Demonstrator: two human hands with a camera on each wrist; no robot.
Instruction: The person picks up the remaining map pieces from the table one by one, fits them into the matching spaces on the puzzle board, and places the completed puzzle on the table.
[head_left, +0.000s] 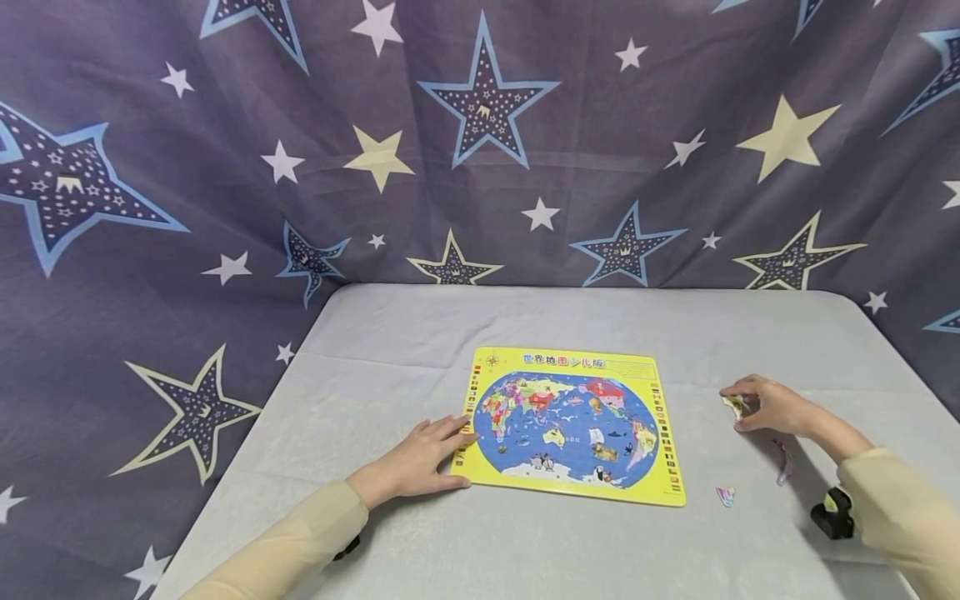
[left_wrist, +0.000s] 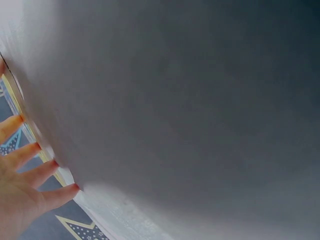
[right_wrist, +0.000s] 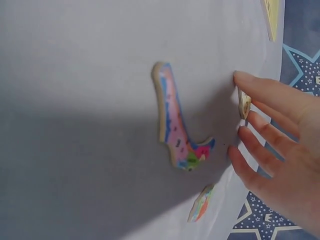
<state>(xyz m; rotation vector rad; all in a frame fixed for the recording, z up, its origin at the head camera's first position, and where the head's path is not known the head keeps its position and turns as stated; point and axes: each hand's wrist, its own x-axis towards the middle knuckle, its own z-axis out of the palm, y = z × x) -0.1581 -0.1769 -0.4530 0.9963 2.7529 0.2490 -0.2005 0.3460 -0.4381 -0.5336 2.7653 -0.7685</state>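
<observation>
A yellow-bordered world map puzzle board [head_left: 570,491] lies flat on the table. My left hand [head_left: 416,461] rests at its left edge, fingers spread and fairly straight, fingertips on the border; the left wrist view shows those fingers [left_wrist: 42,172] along the edge. Right of the board, my right hand [head_left: 776,408] pinches a small, pale puzzle piece [head_left: 732,405] between thumb and fingers. That piece [right_wrist: 244,105] appears nearly edge-on in the right wrist view. Below this hand lie a long, pink-and-blue puzzle piece [right_wrist: 175,120] and a smaller multicoloured one [right_wrist: 201,204].
The grey cloth-covered table [head_left: 390,350] extends around the board. A dark curtain [head_left: 570,167] printed with stars hangs behind its far edge and down the left side. A black wrist device [head_left: 832,514] sits below the right forearm.
</observation>
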